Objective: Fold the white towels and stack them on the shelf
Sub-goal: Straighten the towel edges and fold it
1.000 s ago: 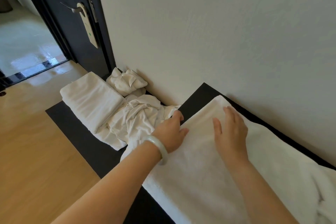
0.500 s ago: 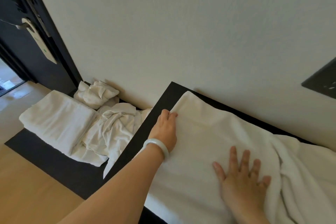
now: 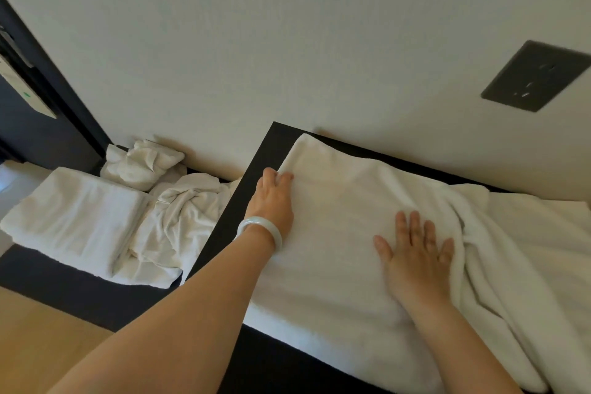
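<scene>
A large white towel (image 3: 335, 201) lies spread on a black surface (image 3: 252, 169) against the wall. My left hand (image 3: 273, 198), with a pale bangle on the wrist, rests at the towel's left edge, its fingers curled over that edge. My right hand (image 3: 415, 253) presses flat on the towel's middle with the fingers spread. To the right the towel bunches into loose folds (image 3: 499, 259). On a lower black shelf (image 3: 64, 278) at the left lie a folded white towel (image 3: 73, 217) and crumpled white towels (image 3: 172, 217).
A pale wall rises right behind the black surface, with a dark socket plate (image 3: 534, 75) at the upper right. A dark door frame (image 3: 48, 80) and a door hanger (image 3: 22, 86) stand at the far left. Wood floor (image 3: 38, 339) shows at the lower left.
My right hand slid from the towel's far left corner back to its middle and flattened out. My left hand moved up along the left edge. The view swung to the right.
</scene>
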Demonstrator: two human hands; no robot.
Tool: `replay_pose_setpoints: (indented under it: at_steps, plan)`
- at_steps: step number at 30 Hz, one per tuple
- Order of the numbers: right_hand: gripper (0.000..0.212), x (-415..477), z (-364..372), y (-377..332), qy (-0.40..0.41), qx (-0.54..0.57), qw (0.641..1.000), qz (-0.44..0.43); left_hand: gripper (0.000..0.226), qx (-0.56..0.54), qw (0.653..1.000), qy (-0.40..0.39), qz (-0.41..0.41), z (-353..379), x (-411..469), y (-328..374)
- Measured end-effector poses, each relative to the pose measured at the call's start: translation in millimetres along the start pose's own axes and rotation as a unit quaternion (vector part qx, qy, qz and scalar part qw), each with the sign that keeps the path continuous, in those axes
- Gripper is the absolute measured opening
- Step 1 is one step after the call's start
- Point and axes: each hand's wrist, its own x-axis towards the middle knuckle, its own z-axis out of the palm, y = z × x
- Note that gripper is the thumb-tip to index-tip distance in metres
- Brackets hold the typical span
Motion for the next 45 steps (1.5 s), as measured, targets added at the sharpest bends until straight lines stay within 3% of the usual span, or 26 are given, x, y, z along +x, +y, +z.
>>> replay_pose_setpoints:
  at_steps: [4, 8, 13, 16, 21, 28, 33, 40, 43, 45]
  plan:
    - [0.07, -14, 5, -44, 0.053, 0.042, 0.994, -0.086, 0.057, 0.118, 0.993, 0.021, 0.023, -1, -5, 14]
    - [0.069, -22, 20, -67, 0.063, 0.031, 0.988, -0.136, 0.06, 0.126, 0.983, -0.076, 0.106, 11, -24, 7]
    - [0.074, -16, 17, 6, 0.077, 0.026, 0.996, -0.027, 0.059, 0.143, 0.982, -0.062, 0.105, 15, -26, -1]
    - [0.07, -17, 9, 3, 0.07, 0.035, 0.996, 0.032, 0.058, 0.138, 0.984, -0.053, 0.1, 19, -27, 2]
    - [0.065, -53, 26, -81, 0.097, 0.068, 0.979, -0.168, 0.055, 0.131, 0.985, -0.058, 0.098, 15, -27, 0]
    - [0.082, -61, 28, 21, 0.058, 0.034, 0.998, -0.019, 0.058, 0.15, 0.98, -0.086, 0.102, 6, -30, 3]
    - [0.079, -69, 32, -12, 0.051, 0.052, 0.997, -0.018, 0.061, 0.12, 0.979, -0.088, 0.142, 15, -76, -2]
    - [0.08, -59, 21, -90, 0.04, 0.076, 0.992, -0.093, 0.058, 0.139, 0.987, -0.058, 0.063, -18, -75, -70]
    - [0.074, -68, 14, -130, -0.003, 0.138, 0.981, -0.133, 0.059, 0.138, 0.989, -0.047, 0.035, -28, -68, -78]
    - [0.068, -67, 3, -132, -0.012, 0.215, 0.964, -0.153, 0.058, 0.121, 0.988, -0.048, 0.081, -18, -61, -53]
